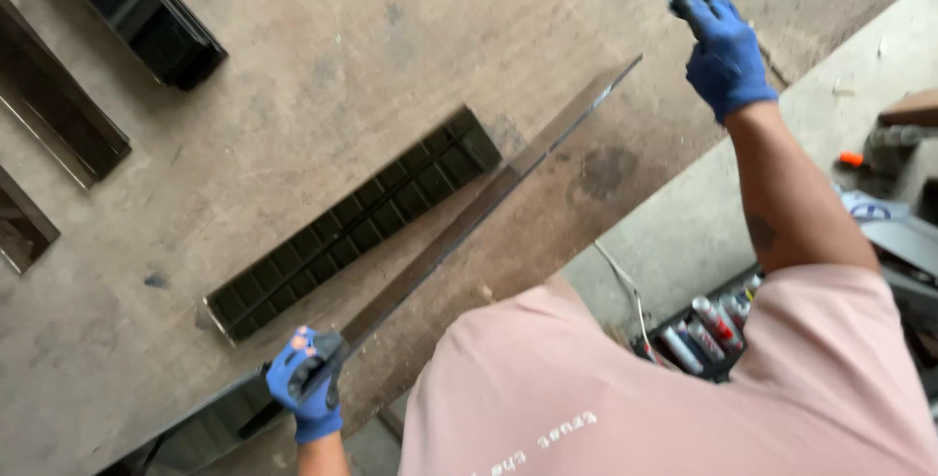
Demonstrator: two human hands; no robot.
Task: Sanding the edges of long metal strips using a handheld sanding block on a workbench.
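Note:
My left hand (305, 388), in a blue glove, grips the near end of a long, narrow, shiny metal strip (489, 197). The strip runs diagonally across the brown workbench (322, 65) toward the upper right. My right hand (723, 46), also in a blue glove, is raised above the bench's far edge, a little beyond the strip's far end and not touching it. Its fingers are loosely curled with nothing visible in them. A dark ribbed bar (352, 227) lies flat on the bench just left of the strip and parallel to it.
Black metal channel pieces (137, 7) lie at the bench's upper left, with two more (59, 109) along the left edge. Below the bench edge, on the concrete floor, stands a crate of cartridge tubes (703, 329). A white cable and clutter lie at the right.

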